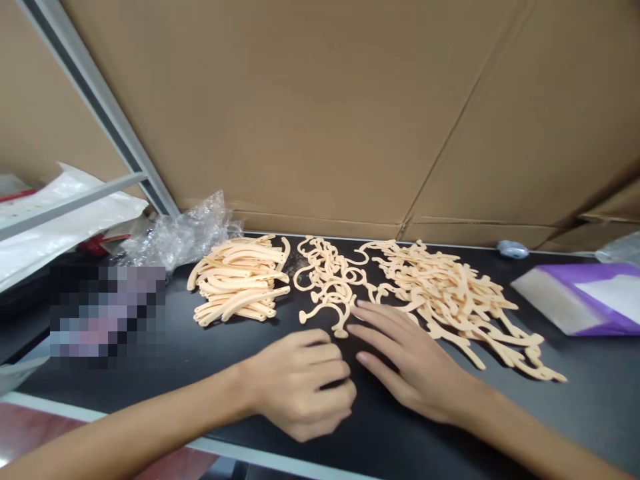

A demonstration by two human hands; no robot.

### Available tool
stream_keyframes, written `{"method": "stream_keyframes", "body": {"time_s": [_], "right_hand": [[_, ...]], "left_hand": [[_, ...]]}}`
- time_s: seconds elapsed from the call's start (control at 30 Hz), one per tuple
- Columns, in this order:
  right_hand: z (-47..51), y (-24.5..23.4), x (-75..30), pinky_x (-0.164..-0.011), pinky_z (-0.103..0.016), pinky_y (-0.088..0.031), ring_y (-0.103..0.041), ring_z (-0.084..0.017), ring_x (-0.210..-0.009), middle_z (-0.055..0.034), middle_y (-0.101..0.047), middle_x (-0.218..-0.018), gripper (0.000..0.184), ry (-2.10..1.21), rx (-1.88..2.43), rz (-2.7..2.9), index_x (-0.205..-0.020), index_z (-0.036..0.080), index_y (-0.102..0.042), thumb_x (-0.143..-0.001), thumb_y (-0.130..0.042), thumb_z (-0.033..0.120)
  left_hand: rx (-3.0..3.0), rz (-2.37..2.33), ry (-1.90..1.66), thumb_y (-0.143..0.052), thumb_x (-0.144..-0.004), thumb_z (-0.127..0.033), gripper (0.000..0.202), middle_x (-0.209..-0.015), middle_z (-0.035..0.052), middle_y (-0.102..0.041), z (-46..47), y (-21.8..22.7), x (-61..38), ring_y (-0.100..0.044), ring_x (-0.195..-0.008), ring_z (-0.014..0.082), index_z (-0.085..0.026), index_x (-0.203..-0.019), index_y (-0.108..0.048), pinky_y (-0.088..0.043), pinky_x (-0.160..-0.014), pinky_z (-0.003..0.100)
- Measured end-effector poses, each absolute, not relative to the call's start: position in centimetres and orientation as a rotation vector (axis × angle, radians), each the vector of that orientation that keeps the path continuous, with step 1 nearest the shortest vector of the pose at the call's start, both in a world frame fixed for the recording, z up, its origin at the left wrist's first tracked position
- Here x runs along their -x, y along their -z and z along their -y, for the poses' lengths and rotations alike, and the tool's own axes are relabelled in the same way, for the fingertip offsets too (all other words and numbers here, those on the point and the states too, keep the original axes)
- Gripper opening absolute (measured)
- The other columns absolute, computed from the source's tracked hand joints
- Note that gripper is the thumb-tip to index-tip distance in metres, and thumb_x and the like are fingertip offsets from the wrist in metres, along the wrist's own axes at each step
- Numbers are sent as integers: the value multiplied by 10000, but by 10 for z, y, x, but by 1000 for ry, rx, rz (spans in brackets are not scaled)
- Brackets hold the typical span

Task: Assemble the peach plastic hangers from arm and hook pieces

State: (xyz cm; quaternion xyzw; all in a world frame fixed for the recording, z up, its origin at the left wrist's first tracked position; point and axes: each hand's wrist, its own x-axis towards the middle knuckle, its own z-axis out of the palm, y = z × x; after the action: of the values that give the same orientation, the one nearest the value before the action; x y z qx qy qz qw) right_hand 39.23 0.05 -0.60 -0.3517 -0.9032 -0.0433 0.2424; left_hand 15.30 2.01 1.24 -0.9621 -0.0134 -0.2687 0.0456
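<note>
pale peach arched strips [240, 280], thin hooks [336, 292] and wavy forked pieces [457, 300] lie left to right on the black table [200, 380]; any print on the one purple pack [575, 300] is unreadable; three heaps, pieces too tangled to count; the left hand [305, 387] is curled, whether around anything i cannot tell; the right hand [417, 363] is released, spread just beside the thin hooks.

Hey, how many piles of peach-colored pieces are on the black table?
3: a left pile of long curved strips, a middle pile of hooked pieces, and a right pile, the widest, its edge meeting or nearly meeting the middle one.
</note>
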Motion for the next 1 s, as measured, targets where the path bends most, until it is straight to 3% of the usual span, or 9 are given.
{"method": "stream_keyframes", "body": {"time_s": [0.17, 0.3, 0.5, 0.73, 1.0], "right_hand": [[5, 28, -404, -969, -492, -568, -629, -299, -1193, -117, -687, -1264, 307, 172, 979, 2330, -1210, 212, -648, -906, -616, 246], [-2, 33, -403, -922, -506, -572, -628, -318, -1169, -93, -683, -1262, 332, 212, 988, 2309, -1243, 265, -630, -916, -577, 293], [-7, 32, -398, -935, -584, -539, -515, -368, -1308, -79, -553, -1458, 469, 314, 1065, 2476, -1408, 273, -532, -950, -511, 373], [-3, 29, -398, -1021, -563, -492, -484, -331, -1343, -90, -622, -1349, 232, 140, 1113, 2445, -1159, 262, -657, -956, -547, 282], [0, 21, -395, -1025, -551, -494, -496, -315, -1320, -127, -624, -1273, 218, 42, 1107, 2404, -1140, 246, -672, -964, -548, 218]], "left_hand": [[2939, 281, 831, -572, -864, -211, 85, -710, 23, -633, -29, 1, -157, -580, -668, 155, -164, -862, -644, -465, -612, 317], [2844, 604, 763, -547, -885, -197, 105, -729, 30, -623, -36, 3, -142, -568, -675, 161, -166, -876, -647, -424, -605, 319], [2778, 766, 673, -537, -832, -174, 120, -748, 31, -620, -44, -5, -136, -558, -692, 176, -162, -843, -656, -420, -644, 333], [2705, 1079, 777, -512, -734, -143, 145, -751, 33, -672, -74, -50, -97, -617, -728, 186, -184, -774, -645, -448, -690, 321], [2753, 1191, 200, -591, -801, -254, 111, -851, 55, -662, -86, -49, -86, -611, -860, 247, -203, -850, -676, -459, -822, 394]]}}
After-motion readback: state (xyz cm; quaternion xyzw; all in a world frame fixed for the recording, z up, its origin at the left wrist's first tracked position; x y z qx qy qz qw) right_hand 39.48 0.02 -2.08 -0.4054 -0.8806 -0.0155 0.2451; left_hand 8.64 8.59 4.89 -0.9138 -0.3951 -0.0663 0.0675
